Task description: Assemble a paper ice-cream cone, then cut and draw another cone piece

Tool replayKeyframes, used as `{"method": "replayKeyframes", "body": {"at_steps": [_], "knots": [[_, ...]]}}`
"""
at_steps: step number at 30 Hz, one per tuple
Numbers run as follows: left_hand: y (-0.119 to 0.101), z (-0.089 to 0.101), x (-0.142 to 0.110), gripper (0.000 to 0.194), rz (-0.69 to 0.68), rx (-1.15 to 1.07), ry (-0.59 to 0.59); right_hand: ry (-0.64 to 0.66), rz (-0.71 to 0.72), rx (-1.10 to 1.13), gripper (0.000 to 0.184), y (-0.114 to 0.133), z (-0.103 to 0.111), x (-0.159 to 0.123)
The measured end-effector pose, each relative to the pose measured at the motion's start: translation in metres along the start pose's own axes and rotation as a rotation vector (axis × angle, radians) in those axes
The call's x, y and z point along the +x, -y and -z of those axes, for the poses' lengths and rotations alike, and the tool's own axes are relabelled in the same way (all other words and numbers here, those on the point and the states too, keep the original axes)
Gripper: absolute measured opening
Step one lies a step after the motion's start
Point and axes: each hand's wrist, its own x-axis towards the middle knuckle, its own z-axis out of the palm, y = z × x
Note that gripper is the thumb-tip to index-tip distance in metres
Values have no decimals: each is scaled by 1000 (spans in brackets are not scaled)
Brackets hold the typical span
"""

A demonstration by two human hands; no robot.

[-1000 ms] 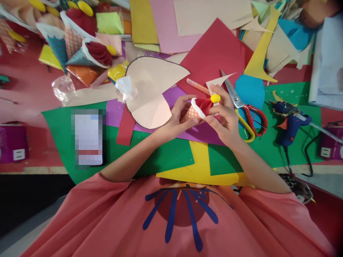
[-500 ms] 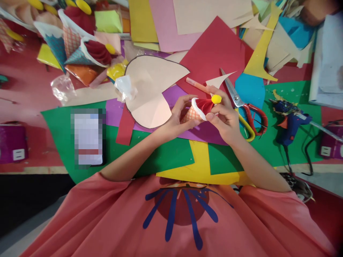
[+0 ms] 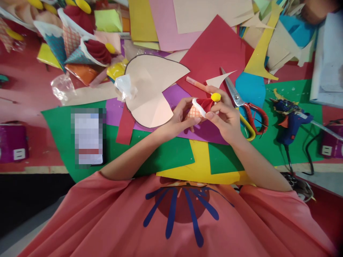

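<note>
Between my two hands is a paper ice cream cone [image 3: 196, 111] with an orange checked body, a white wavy rim, a pleated red top and a yellow ball at its tip. My left hand [image 3: 180, 119] grips the checked body from the left. On the right, my right hand [image 3: 226, 119] pinches the white rim and red top, thumb in front. An orange marker-like stick [image 3: 197, 84] lies just behind the right fingers. Beyond my left hand rests a cream paper shape [image 3: 150, 89] with a dark outline. Scissors [image 3: 241, 103] with red and yellow handles lie right of my right hand.
A blue glue gun [image 3: 291, 125] with a cable lies at the right. Left of my arm is a phone [image 3: 89, 139]. Several finished paper cones [image 3: 72, 43] are piled at upper left. Coloured sheets, including red paper [image 3: 217, 50] and green paper [image 3: 166, 153], cover the table.
My left fingers have shifted slightly around the checked body, with a fingertip now showing below it. The cone has turned a little in my hands, and its rim looks narrower.
</note>
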Motion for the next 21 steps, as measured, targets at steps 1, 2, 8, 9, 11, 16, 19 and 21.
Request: {"method": "replayKeyframes", "body": {"at_steps": [1, 2, 8, 9, 11, 16, 19, 21], "knots": [[0, 0, 0, 51, 8, -7, -3, -6, -7, -4, 18, 0, 0, 0], [1, 0, 0, 52, 17, -16, -6, -8, -12, -6, 21, 0, 0, 0], [4, 3, 1, 49, 81, -108, 14, 6, -37, -19, 28, 4, 2, 1], [4, 3, 1, 49, 85, -115, 16, 14, -50, -35, 28, 4, 3, 1], [4, 3, 1, 50, 89, -116, 20, 26, -64, -53, 28, 5, 3, 1], [5, 2, 1, 50, 111, -106, 27, 30, -48, -35, 25, 3, 3, 2], [5, 2, 0, 53, 131, -125, 7, -10, 12, -1, 20, 3, 2, 3], [5, 2, 0, 56, 137, -124, -24, -60, 45, 39, 19, 3, 2, 3]]}}
